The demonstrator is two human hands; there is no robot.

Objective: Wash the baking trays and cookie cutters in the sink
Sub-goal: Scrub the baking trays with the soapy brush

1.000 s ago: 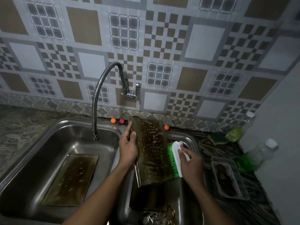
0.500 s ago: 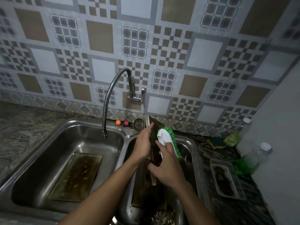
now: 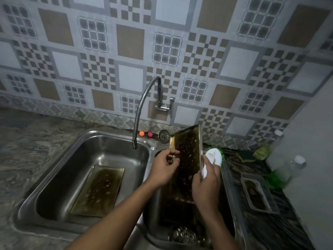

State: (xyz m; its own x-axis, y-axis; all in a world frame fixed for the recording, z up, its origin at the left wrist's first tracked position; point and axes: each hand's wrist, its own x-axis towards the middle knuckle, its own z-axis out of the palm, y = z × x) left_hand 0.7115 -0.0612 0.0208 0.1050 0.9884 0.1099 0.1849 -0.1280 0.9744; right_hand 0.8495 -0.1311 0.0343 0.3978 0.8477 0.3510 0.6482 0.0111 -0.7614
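At the lower middle of the frame, a dark, soap-flecked rectangular metal baking tray [image 3: 187, 154] stands on end in the right-hand basin of the steel double sink [image 3: 108, 143], its face turned up for scrubbing. The left hand [image 3: 163, 168] curls its fingers onto the tray's left rim, seemingly pinching it steady. The right hand [image 3: 205, 184] is wrapped round a white-handled, green-bristled scrubbing brush [image 3: 213, 156] at the tray's right edge. A second brown baking tray [image 3: 98, 188] lies flat in the left basin, probably awaiting its turn. Metal cookie cutters [image 3: 183, 233] sit low in the right basin.

Right basin [image 3: 153, 219] crowded: upright tray [image 3: 187, 150], cutters [image 3: 182, 233] below. Left basin [image 3: 72, 159] roomy above flat tray [image 3: 98, 190]; spout [image 3: 139, 109] overhangs back.
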